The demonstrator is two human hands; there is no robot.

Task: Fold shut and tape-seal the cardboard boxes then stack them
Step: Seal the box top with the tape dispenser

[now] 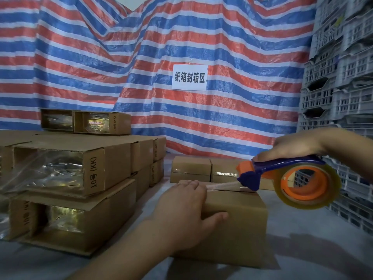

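A closed cardboard box [238, 225] lies on the table in front of me. My left hand [183, 215] presses on its near left top, fingers over the flap seam and thumb down the front face. My right hand [298, 146] grips the blue handle of a tape dispenser [290, 178] with an orange hub and a clear tape roll. A strip of clear tape runs from the dispenser's blade to the box top by my left fingers. Two taped boxes [210, 170] sit side by side behind it.
A pile of unsealed boxes [84, 178] with plastic-wrapped contents showing stands at the left, two smaller ones on top. Grey plastic crates [339, 77] are stacked along the right. A striped tarpaulin with a white sign [189, 77] hangs behind the grey-covered table [314, 249].
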